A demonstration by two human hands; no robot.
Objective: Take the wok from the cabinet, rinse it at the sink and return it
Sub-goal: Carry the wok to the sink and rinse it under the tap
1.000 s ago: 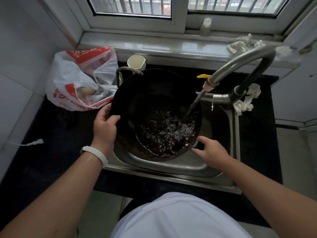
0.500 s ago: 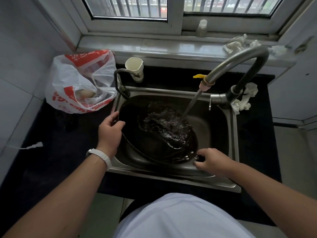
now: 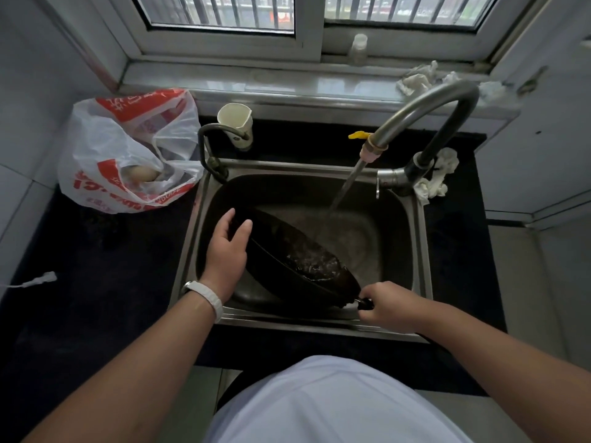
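The black wok [image 3: 297,266] sits low inside the steel sink [image 3: 419,251], tipped steeply away from me so that its rim faces the far right. Water and bubbles pool in its lower right part. My left hand [image 3: 228,247] cups the wok's outer left wall with the fingers spread over it. My right hand [image 3: 388,306] is closed around the wok's dark handle at the sink's front right. The tap [image 3: 425,113] arches over from the right, and its stream falls into the basin just beyond the wok's rim.
A white and red plastic bag [image 3: 128,155] lies on the dark counter left of the sink. A paper cup [image 3: 235,123] and a small curved spout [image 3: 211,145] stand at the sink's back left. Crumpled rags [image 3: 436,177] sit by the tap base, and a small bottle [image 3: 358,49] stands on the sill.
The wok went from held upright under the stream to lowered into the basin and tipped away, and the water poured out. My left hand slid from the rim to the outer wall.
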